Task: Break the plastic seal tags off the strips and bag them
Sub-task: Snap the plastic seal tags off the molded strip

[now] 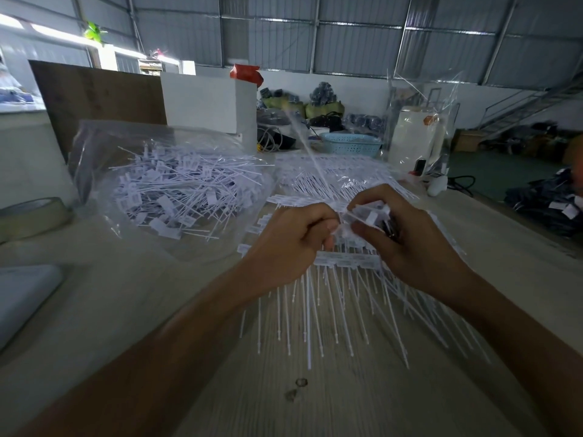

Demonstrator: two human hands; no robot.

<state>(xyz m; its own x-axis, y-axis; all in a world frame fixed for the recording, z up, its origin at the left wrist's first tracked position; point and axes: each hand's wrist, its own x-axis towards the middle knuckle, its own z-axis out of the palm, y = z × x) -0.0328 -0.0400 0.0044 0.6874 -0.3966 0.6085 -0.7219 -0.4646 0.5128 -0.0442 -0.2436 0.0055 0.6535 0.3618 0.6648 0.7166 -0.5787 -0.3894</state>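
Strips of white plastic seal tags [344, 263] lie stacked on the table in front of me, their long thin tails pointing toward me. My left hand [290, 241] grips one end of a strip with curled fingers. My right hand [407, 234] pinches a tag head [372, 216] on the same strip, just right of the left hand. A clear plastic bag [176, 190] lies open at the left, holding a heap of several loose white tags. More uncut strips [334, 175] lie farther back under clear film.
A roll of tape [31, 216] sits at the left edge. A white box [202, 102] and a brown board [97, 99] stand behind the bag. A blue basket [350, 145] and a white appliance in plastic wrap [413, 137] stand at the back right.
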